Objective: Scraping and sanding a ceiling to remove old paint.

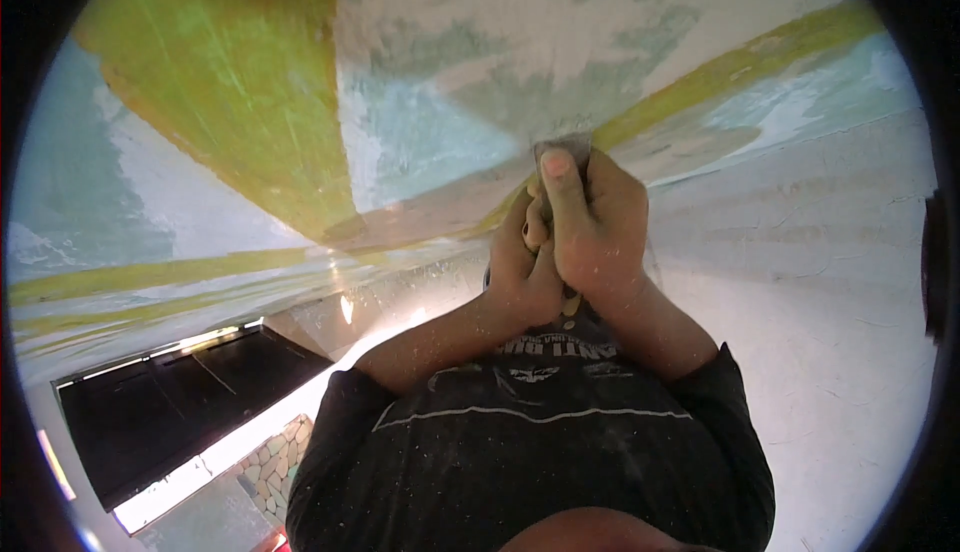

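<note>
My right hand [605, 227] is closed round a flat scraper [575, 142], its thumb stretched along the dull grey blade. The blade's edge meets a painted surface [430, 142] patched in pale blue, white and yellow-green. Just below and to the left, my left hand [522, 267] is wrapped in against the right one, its fingers folded round the lower part of the scraper. Most of the handle is hidden between both hands; a tan bit, perhaps its end, shows beneath them. Pale dust covers my hands and forearms.
A plain whitish wall [790, 352] runs down the right side, meeting the painted surface along a bent edge. At lower left is a dark panelled opening [190, 392] with bright light along its edges. Beside it stands a stone-patterned wall [275, 462].
</note>
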`<state>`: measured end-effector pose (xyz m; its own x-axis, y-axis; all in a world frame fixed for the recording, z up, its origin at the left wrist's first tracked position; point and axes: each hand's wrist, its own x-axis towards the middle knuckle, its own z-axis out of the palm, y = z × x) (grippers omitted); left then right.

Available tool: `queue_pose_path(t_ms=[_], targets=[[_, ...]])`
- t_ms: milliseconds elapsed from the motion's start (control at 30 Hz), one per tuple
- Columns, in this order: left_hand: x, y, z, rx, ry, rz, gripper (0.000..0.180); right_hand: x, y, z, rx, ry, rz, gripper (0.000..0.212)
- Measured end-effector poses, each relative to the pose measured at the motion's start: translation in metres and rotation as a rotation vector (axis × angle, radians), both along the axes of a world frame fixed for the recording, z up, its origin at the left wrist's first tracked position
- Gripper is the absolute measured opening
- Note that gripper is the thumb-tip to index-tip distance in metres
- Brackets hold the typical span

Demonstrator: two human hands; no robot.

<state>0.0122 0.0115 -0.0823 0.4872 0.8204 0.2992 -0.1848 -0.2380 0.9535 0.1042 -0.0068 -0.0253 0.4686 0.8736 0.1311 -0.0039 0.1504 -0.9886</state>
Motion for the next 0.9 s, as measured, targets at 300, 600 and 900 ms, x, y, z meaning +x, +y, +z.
queue_pose_path(t_ms=[300,600,900], targets=[[-0.001,-0.003,0.003,-0.180,-0.030,-0.098,0.025,0.001,-0.001,0.002,-0.017,-0.012,-0.013,0.035],[-0.002,-0.019,-0.025,-0.173,0.032,0.060,0.033,-0.001,-0.005,-0.005,-0.156,0.068,0.029,0.036],[-0.003,-0.011,-0.012,-0.155,-0.107,0.040,0.030,-0.003,-0.011,-0.012,0.018,0.182,0.046,0.027]])
